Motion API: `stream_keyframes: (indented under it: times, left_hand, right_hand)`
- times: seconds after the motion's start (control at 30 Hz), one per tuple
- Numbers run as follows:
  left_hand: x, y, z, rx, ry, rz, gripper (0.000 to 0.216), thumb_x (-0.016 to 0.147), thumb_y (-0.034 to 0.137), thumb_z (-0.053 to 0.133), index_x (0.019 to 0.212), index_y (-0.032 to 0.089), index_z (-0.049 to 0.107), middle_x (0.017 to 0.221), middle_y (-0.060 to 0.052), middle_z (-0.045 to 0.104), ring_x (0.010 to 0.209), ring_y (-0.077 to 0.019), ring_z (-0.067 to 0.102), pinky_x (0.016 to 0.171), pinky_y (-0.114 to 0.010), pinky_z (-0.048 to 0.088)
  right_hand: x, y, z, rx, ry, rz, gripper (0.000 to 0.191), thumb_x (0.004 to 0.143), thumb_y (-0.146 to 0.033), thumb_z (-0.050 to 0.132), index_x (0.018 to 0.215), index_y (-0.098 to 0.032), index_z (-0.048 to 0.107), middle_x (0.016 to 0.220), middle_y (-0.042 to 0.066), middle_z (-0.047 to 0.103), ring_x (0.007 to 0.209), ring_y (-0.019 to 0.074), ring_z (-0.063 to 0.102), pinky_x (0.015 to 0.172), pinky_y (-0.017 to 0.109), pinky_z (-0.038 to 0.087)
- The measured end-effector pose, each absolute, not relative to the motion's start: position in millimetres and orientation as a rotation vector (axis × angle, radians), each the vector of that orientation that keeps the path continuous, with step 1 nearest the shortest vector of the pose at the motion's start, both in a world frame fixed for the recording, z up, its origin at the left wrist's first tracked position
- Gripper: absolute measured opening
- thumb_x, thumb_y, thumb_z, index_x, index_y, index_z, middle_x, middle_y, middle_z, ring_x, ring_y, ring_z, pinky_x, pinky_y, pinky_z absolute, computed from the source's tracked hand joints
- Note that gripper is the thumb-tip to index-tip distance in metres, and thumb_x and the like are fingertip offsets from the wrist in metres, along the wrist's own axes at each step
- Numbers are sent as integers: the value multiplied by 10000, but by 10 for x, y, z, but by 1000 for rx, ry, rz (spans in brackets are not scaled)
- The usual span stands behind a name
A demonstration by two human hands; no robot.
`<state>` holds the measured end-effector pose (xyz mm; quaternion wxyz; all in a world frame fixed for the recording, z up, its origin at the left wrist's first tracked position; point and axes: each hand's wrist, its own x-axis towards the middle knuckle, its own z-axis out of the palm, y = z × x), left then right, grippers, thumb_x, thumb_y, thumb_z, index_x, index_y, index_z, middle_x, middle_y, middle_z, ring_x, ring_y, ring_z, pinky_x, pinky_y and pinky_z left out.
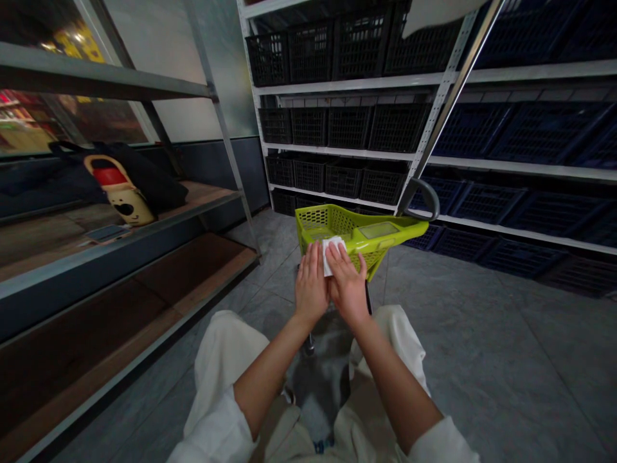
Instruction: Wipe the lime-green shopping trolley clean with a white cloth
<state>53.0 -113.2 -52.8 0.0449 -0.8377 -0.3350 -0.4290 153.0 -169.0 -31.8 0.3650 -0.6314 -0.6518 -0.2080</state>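
A lime green shopping basket [337, 224] with a grey handle [427, 193] stands on the floor in front of me. My right hand [348, 283] presses a white cloth [331, 252] against the basket's near rim, fingers curled over it. My left hand [311, 283] lies beside it with fingers stretched flat, touching the cloth's left edge and the basket wall. My knees in pale trousers frame the bottom of the view.
Metal shelving [351, 83] full of dark plastic crates fills the back and right. A wooden shelf unit [144, 218] on the left holds a yellow and red container [120, 190] and a black bag [154, 177]. Grey tiled floor [506, 347] lies to the right.
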Motion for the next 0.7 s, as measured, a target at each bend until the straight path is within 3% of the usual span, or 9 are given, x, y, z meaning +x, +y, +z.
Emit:
stream_keyframes:
  times: [0.37, 0.7]
  left_hand:
    - [472, -1124, -531, -2540, -1036, -1250, 819, 905, 135, 464, 1590, 97, 17, 1636, -196, 256, 1537, -283, 181, 1220, -486, 288]
    - [469, -1101, -539, -2558, -988, -1327, 777, 916, 182, 474, 1584, 91, 88, 1620, -213, 285, 1531, -297, 204, 1204, -509, 309]
  right_hand:
    - [1961, -1658, -421, -1817, -1333, -625, 680, 860, -80, 352, 1512, -271, 388, 1540, 52, 480, 1484, 199, 351, 1211, 540, 126]
    - [1645, -1723, -328, -1637, -1757, -513, 666, 903, -97, 368, 1539, -287, 328, 1559, 48, 454, 1487, 163, 340, 1229, 495, 62]
